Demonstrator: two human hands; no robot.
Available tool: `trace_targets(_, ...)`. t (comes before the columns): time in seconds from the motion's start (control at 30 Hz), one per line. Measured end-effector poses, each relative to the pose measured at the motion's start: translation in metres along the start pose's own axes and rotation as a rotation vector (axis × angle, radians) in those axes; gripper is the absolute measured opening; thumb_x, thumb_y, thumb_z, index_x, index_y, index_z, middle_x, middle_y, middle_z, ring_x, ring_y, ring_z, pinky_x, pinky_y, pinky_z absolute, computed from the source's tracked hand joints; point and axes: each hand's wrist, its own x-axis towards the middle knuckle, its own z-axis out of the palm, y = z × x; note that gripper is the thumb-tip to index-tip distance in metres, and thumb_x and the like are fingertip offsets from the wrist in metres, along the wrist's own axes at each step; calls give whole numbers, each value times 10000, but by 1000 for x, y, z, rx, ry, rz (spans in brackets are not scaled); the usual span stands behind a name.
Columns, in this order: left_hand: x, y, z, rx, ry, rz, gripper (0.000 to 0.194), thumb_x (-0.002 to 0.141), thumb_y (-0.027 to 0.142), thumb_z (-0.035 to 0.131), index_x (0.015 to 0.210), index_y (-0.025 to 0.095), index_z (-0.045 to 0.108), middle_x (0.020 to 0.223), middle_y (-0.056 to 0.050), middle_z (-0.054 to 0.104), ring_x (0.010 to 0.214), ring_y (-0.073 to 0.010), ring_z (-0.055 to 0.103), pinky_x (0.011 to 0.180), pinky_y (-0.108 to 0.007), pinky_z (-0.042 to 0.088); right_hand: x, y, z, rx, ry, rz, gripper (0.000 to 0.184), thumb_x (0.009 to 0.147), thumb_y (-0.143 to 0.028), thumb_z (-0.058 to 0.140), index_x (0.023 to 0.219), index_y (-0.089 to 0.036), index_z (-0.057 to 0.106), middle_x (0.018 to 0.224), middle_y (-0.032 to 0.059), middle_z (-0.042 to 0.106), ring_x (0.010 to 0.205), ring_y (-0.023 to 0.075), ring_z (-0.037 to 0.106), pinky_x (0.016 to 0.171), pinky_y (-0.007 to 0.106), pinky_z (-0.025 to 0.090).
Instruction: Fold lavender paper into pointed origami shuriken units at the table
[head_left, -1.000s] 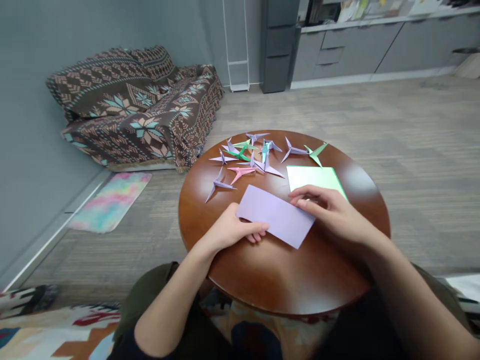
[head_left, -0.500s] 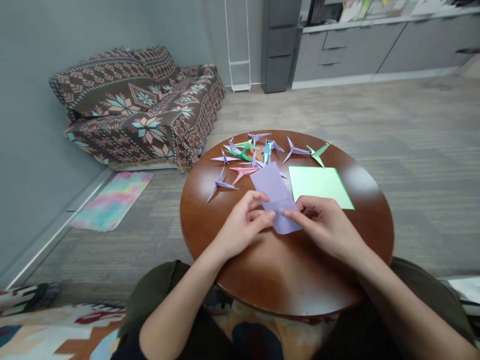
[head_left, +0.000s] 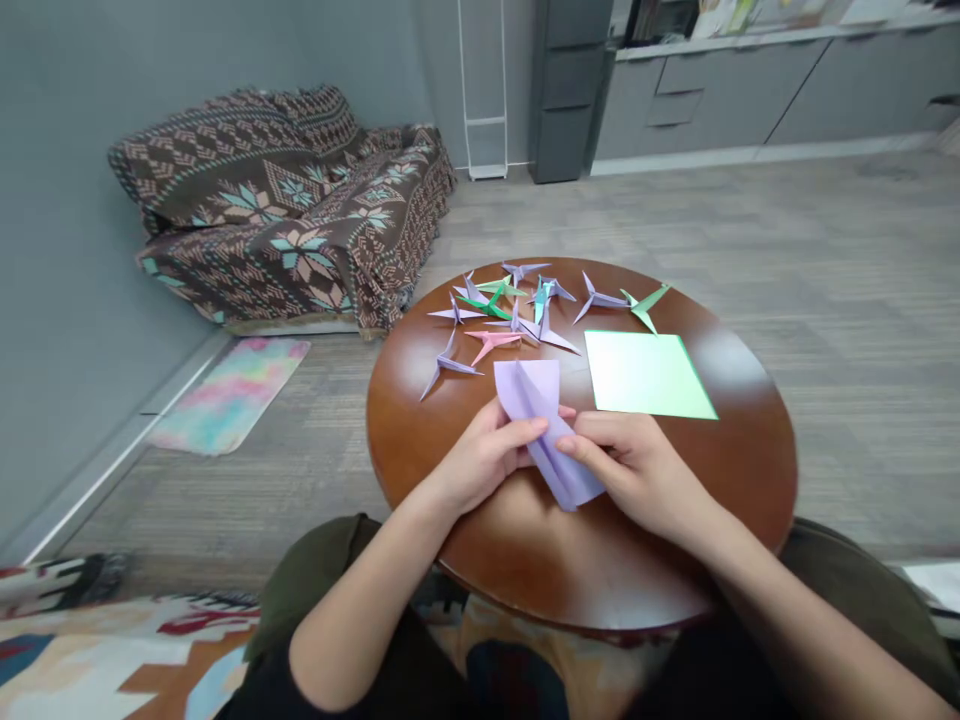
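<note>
Cool, fairly even light fills the room. Pale glare sits on the glossy, round brown wooden table point(head_left: 585, 575) at its left, right and lower edges, and whitens the square light-green paper point(head_left: 649, 373). Soft shadows lie below the left hand point(head_left: 491, 452) and right hand point(head_left: 641, 470). Wide-angle stretching and mild blur mark the frame's corners.

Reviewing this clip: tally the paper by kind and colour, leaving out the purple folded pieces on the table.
Purple paper held in left hand and right hand: 1
Flat light green paper (one sheet or a stack, cannot tell): 1
Green folded pieces: 3
Pink folded piece: 1
Blue folded piece: 1
Total: 7
</note>
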Motion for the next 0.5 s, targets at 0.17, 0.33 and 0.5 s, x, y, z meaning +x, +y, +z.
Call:
trace_targets(0.17, 9, -2, -12, -5, 155, 42, 413, 660, 143, 793, 1069, 113, 749, 980, -101, 819, 871, -252, 750, 825, -336, 567, -2, 5, -19, 28, 148, 164, 391, 1006, -415, 640, 691, -184, 640, 628, -13, 538, 579, 118, 449, 531, 261, 327)
trace_targets(0.33, 13, -3, -23, 199, 108, 65, 380, 789, 385, 869, 1031, 112, 765, 939, -97, 825, 799, -213, 744, 779, -316, 574, -1, 15, -22, 213, 142, 350, 309, 922, -495, 744, 976, -192, 720, 801, 41, 739, 632, 176, 627, 515, 260, 444)
trace_targets(0.5, 10, 6, -28, 284, 83, 88, 354, 796, 441, 876, 909, 121, 776, 837, -62, 811, 695, -168, 714, 672, -258, 545, 1, 18, -22, 208, 190, 362, 350, 885, -447, 789, 1121, -195, 732, 954, 78, 799, 774, 250, 734, 602, 311, 562)
